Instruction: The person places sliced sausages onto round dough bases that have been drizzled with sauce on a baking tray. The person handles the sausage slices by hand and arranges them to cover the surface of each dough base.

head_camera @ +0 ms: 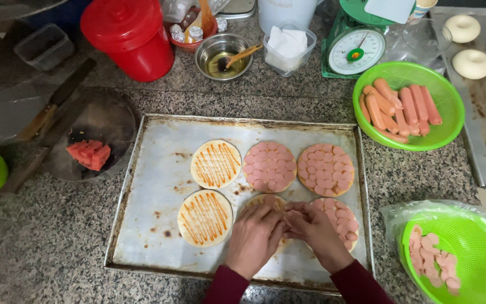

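stained metal tray (153,169); speckled stone counter (52,236).

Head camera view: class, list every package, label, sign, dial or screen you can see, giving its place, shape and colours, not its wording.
Kitchen scale: back of counter, green body, round white dial, red pointer.
Plastic bag: right front, clear, crumpled around a green basket.
Foil-wrapped pieces: back, small and silver, in a red bowl.
No signs or screens.

Two bare hands, left hand (254,237) and right hand (313,228). Dark maroon long sleeves (355,284) cover both wrists. No rings, no gloves seen.
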